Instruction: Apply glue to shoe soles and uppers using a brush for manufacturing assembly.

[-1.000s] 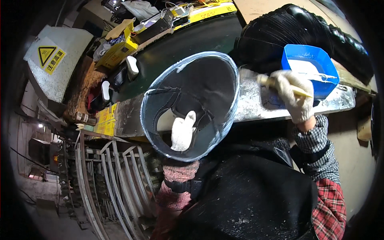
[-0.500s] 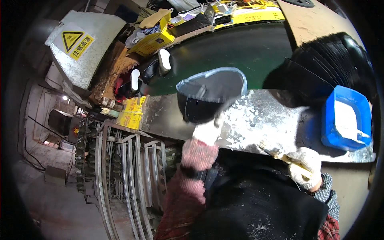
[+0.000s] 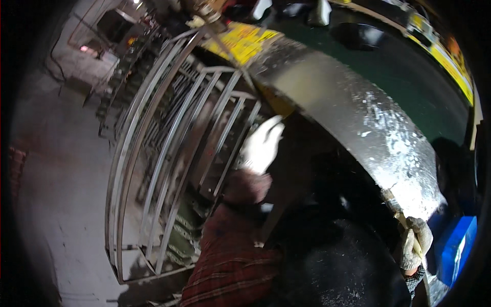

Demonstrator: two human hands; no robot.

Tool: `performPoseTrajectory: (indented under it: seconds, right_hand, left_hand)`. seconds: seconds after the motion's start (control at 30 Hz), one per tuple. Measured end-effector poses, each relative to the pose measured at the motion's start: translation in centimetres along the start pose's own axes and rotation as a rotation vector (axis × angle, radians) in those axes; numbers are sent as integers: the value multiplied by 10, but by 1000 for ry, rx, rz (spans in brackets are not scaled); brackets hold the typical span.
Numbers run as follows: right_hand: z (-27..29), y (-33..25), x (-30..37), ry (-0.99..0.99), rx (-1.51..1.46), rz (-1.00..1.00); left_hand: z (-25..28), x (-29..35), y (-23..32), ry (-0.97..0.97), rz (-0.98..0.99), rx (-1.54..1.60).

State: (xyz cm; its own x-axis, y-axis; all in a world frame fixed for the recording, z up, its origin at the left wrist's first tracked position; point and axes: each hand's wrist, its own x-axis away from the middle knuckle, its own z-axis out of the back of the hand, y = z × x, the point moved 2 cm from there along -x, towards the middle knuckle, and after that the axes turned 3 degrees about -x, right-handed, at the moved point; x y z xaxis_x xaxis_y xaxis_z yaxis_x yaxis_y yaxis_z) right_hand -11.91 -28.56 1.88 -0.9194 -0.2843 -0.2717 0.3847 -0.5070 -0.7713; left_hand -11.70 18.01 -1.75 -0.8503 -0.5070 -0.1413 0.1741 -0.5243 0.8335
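Observation:
My left hand (image 3: 262,146), in a white glove, reaches out beside the metal rack (image 3: 169,148) with its fingers stretched and nothing visible in them. My right hand (image 3: 417,243), in a pale knitted glove, is closed around the handle of a small brush (image 3: 393,201). The brush head lies at the near edge of the metal worktop (image 3: 332,97), which is spotted with white residue. On the dark green belt (image 3: 409,84) behind lies a black, rounded piece (image 3: 358,36), its kind unclear. Close to my right hand stands a blue container (image 3: 455,250).
Two white-soled items (image 3: 319,13) sit at the top edge on the belt. Yellow sheeting (image 3: 245,42) covers the worktop's far left end. The rack's bars rise close to my left arm, with dark green objects (image 3: 181,240) inside. Grey floor (image 3: 76,204) extends on the left.
My left hand has left the black, grey-lined piece at the worktop and swung over to the rack. A black piece now lies on the belt. The view has turned left; the right hand keeps the brush.

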Motion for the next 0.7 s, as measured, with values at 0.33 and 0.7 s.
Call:
performPoseTrajectory:
  seconds: [0.33, 0.7]
  right_hand:
    - [-56, -64, -29, -192, -36, 122]
    - [-38, -70, 0, -96, -38, -76]
  left_hand:
    - [250, 228, -238, 494, 732, -916]
    - [156, 174, -117, 125, 622, 1197]
